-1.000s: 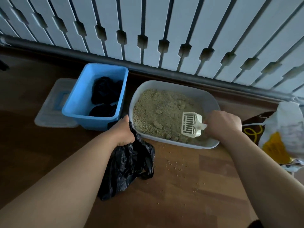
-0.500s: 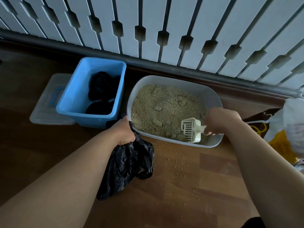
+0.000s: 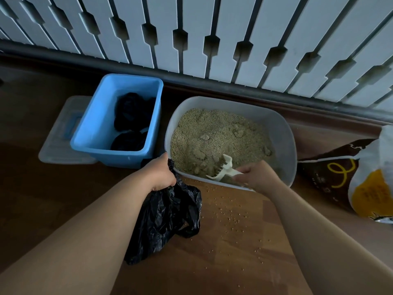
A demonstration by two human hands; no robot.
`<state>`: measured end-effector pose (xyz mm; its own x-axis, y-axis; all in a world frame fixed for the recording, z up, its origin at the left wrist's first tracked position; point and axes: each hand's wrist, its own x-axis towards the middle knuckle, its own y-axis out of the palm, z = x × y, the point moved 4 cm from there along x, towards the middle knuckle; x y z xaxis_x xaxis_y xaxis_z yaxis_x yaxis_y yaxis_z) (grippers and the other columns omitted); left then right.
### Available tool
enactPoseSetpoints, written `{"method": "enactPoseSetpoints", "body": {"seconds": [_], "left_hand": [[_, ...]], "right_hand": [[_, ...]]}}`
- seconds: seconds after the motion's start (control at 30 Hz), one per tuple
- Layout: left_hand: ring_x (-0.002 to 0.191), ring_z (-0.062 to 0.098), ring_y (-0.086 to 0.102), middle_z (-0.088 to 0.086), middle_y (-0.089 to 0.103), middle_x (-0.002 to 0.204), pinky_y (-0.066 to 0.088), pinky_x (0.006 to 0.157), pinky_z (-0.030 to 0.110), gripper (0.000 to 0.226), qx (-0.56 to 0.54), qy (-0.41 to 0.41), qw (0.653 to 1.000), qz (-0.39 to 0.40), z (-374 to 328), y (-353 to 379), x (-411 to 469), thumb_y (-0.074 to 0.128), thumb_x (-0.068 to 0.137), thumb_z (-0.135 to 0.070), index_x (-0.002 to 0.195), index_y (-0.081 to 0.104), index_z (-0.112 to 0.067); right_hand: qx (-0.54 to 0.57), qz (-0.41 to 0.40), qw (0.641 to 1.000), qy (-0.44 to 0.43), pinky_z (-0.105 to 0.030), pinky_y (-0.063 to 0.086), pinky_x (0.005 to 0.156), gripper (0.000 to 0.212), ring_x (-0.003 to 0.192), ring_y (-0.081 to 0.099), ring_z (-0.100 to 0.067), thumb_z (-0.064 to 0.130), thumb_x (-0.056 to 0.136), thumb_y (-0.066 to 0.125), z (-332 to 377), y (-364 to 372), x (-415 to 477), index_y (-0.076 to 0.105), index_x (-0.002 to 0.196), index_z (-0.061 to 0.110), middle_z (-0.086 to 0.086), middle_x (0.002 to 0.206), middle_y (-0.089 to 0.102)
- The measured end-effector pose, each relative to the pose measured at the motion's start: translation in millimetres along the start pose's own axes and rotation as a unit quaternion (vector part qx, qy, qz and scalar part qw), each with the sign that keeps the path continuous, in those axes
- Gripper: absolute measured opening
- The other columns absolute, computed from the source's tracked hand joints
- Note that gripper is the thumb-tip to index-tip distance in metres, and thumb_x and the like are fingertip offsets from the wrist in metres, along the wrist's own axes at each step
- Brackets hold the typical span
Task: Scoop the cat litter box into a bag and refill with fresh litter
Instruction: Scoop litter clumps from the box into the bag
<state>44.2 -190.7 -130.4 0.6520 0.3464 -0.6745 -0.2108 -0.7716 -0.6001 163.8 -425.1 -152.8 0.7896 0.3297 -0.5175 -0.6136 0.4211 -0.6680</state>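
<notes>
Litter box (image 3: 285,133) on the floor by the fence, full of clumpy litter (image 3: 214,133). Right hand (image 3: 258,177) grips white scoop (image 3: 223,170), dug into near corner. Left hand (image 3: 160,174) clutches black bag (image 3: 168,216) beside box. Blue bin (image 3: 95,124) left.

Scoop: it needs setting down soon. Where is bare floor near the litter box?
Bare floor lies left of the bag, in front of the blue bin. Before the litter box it is open but strewn with grains. The sack crowds the box's right.
</notes>
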Motion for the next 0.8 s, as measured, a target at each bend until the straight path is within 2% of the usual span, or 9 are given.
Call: {"method": "enactPoseSetpoints", "body": {"seconds": [0.07, 0.17, 0.27, 0.4, 0.5, 0.6, 0.8], "left_hand": [[0.078, 0.010, 0.047, 0.010, 0.034, 0.149, 0.046, 0.073, 0.026, 0.094, -0.002, -0.001, 1.000, 0.003, -1.1, -2.0, 0.3, 0.063, 0.087, -0.007, 0.155, 0.000, -0.022], [0.087, 0.015, 0.052, 0.009, 0.042, 0.137, 0.049, 0.084, 0.030, 0.092, -0.003, -0.004, 1.000, 0.004, -0.7, -2.0, 0.2, 0.064, 0.086, -0.008, 0.155, 0.004, -0.022], [0.093, 0.015, 0.049, 0.008, 0.037, 0.146, 0.046, 0.081, 0.027, 0.093, -0.008, -0.004, 1.000, 0.004, 0.1, -0.7, -2.2, 0.064, 0.086, -0.007, 0.155, 0.003, -0.023], [0.098, 0.016, 0.046, 0.007, 0.033, 0.150, 0.042, 0.081, 0.025, 0.095, -0.019, -0.007, 1.000, 0.009, 0.3, -0.5, -4.1, 0.064, 0.086, -0.008, 0.155, 0.002, -0.025], [0.095, 0.015, 0.048, 0.007, 0.032, 0.150, 0.043, 0.080, 0.026, 0.093, -0.022, -0.012, 1.000, 0.010, -0.2, -1.3, -5.7, 0.062, 0.087, -0.009, 0.155, 0.001, -0.025], [0.099, 0.016, 0.047, 0.007, 0.027, 0.154, 0.042, 0.079, 0.025, 0.093, -0.017, -0.014, 1.000, 0.008, -0.5, 0.0, -8.3, 0.061, 0.087, -0.009, 0.155, -0.001, -0.025], [0.081, 0.007, 0.045, 0.006, 0.028, 0.153, 0.042, 0.077, 0.024, 0.094, -0.022, -0.016, 1.000, 0.002, 3.7, -1.1, -11.6, 0.062, 0.086, -0.008, 0.155, -0.001, -0.025]], "right_hand": [[0.006, -0.016, 1.000, -0.014, -0.027, 0.048, 0.057, 0.005, 0.053, 0.056, -0.013, 0.021, 0.081, 0.073, 12.6, 17.2, 3.3, 0.078, 0.084, 0.021, -0.001, 0.066, 0.070], [0.032, -0.027, 0.999, -0.012, -0.027, 0.044, 0.053, 0.005, 0.050, 0.053, -0.014, 0.025, 0.083, 0.070, 26.0, 36.9, 8.1, 0.074, 0.081, 0.027, 0.000, 0.062, 0.067], [0.070, -0.043, 0.997, -0.008, -0.026, 0.042, 0.051, 0.009, 0.047, 0.051, -0.014, 0.024, 0.083, 0.070, 28.4, 44.5, 9.2, 0.076, 0.077, 0.022, -0.006, 0.067, 0.071], [0.114, -0.063, 0.991, -0.009, -0.029, 0.045, 0.053, 0.008, 0.050, 0.054, -0.014, 0.025, 0.083, 0.071, 25.8, 45.4, 3.9, 0.077, 0.078, 0.025, -0.004, 0.067, 0.072], [0.146, -0.066, 0.987, -0.015, -0.029, 0.044, 0.053, 0.008, 0.053, 0.055, -0.014, 0.024, 0.084, 0.071, 24.1, 45.1, 2.4, 0.077, 0.089, 0.028, -0.001, 0.066, 0.071], [0.171, -0.072, 0.982, -0.023, -0.029, 0.044, 0.053, 0.011, 0.052, 0.054, -0.013, 0.024, 0.081, 0.074, 21.1, 44.6, 2.5, 0.078, 0.091, 0.028, -0.001, 0.063, 0.070], [0.229, -0.093, 0.968, -0.034, -0.031, 0.047, 0.052, 0.013, 0.052, 0.057, -0.013, 0.025, 0.080, 0.077, 15.2, 36.7, 1.2, 0.078, 0.094, 0.024, 0.002, 0.061, 0.069]]}}
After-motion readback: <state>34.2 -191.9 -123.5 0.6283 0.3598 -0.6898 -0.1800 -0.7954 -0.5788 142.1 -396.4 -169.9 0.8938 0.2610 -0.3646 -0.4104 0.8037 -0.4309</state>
